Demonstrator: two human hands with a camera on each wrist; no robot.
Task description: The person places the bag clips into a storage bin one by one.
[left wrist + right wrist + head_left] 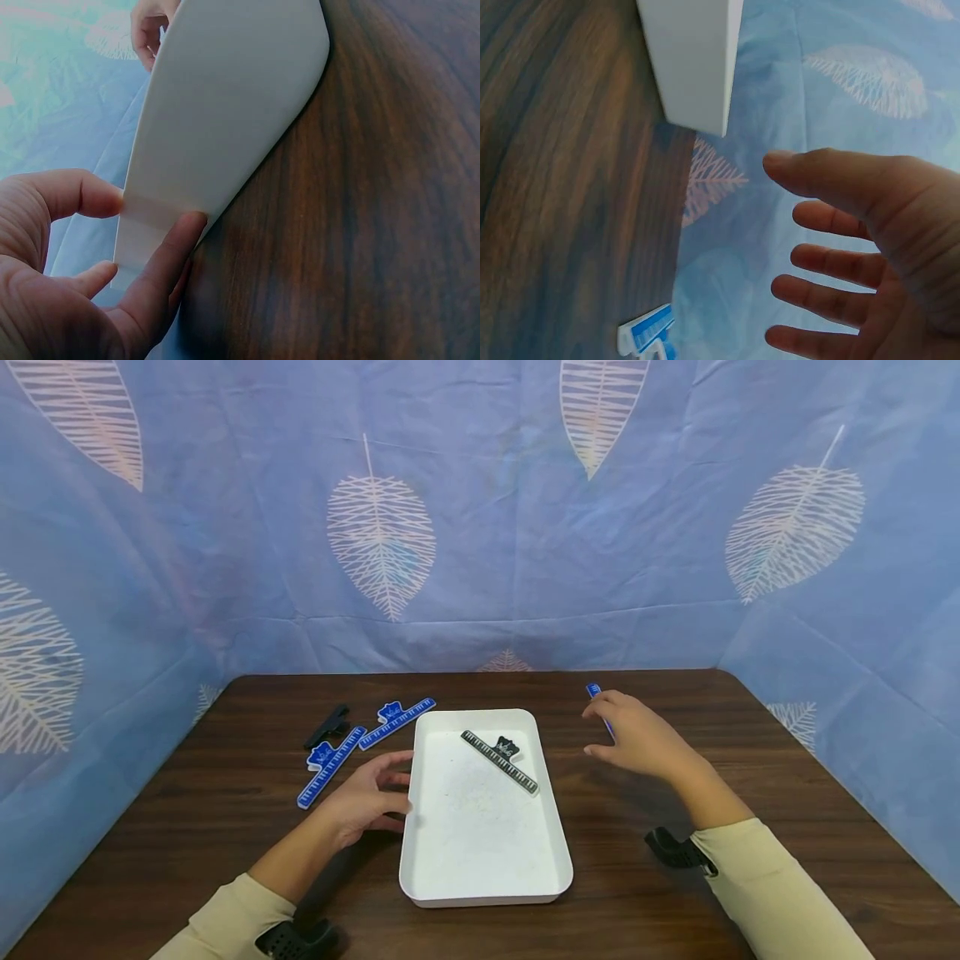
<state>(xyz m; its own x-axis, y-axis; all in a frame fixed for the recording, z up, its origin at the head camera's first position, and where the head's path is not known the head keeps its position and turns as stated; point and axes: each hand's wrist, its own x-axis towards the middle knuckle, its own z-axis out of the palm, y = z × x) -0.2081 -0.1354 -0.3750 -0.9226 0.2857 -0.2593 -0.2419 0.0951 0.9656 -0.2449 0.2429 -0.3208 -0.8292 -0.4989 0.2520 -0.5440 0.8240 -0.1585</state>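
Observation:
A white tray (472, 852) lies in the middle, and a black clip (501, 764) with a piano-key pattern rests inside it. My left hand (367, 802) touches the tray's left side with fingers spread; the left wrist view shows its fingertips against the outer wall (217, 105). On the tray's right, my right hand (641, 735) hovers with fingers apart and holds nothing. Beyond its fingers, partly hidden in the head view, lies a blue piano-key clip (593, 690). The right wrist view shows a blue clip (651, 330) on the table, apart from the fingers.
Left of the tray lie two blue piano-key clips, one nearer (332, 767) and one farther (397, 723). A plain black clip (328, 727) sits beside them. The dark wooden table (810, 852) ends at a blue leaf-patterned cloth (510, 543).

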